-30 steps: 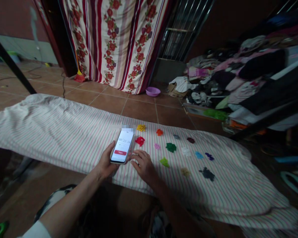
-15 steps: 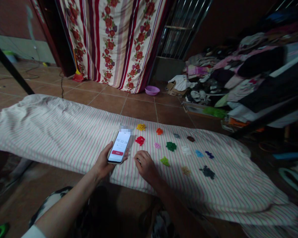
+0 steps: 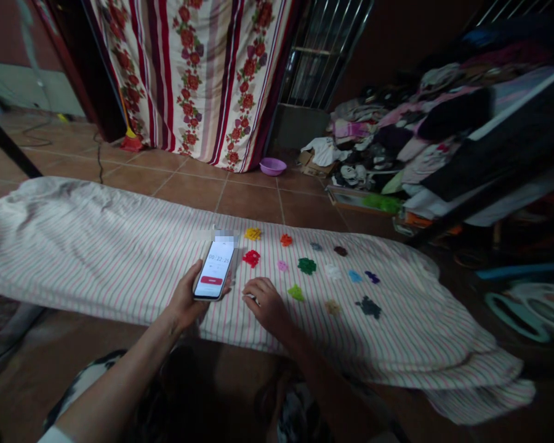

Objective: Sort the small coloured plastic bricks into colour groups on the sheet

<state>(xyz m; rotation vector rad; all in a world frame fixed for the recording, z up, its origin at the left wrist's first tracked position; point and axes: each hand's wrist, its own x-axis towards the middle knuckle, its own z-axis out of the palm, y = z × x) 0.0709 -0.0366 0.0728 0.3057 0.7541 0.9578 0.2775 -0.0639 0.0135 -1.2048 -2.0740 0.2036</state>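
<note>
My left hand (image 3: 189, 296) is wrapped round a phone (image 3: 215, 267) whose lit screen shows a running timer and a red button. Just right of it, my right hand (image 3: 265, 303) hovers over or rests on the striped cloth (image 3: 120, 246), fingers curled; whether anything is in them is too small to tell. Small heaps of coloured pieces lie on the cloth: red (image 3: 251, 258), yellow (image 3: 253, 234), orange (image 3: 285, 240), pink (image 3: 282, 266), dark green (image 3: 307, 266), lime (image 3: 296, 292), tan (image 3: 332, 307), dark grey (image 3: 368, 306) and several others.
Beyond the cloth are a tiled floor, a purple basin (image 3: 272, 166), a floral curtain (image 3: 189, 80) and a red broom (image 3: 132, 143). Clothes (image 3: 397, 132) are piled at the back right. Dark bars slant in at both sides.
The whole view has shifted slightly, so things sit further left. The phone's timer has advanced by a second. Both hands keep nearly the same places over the cloth.
</note>
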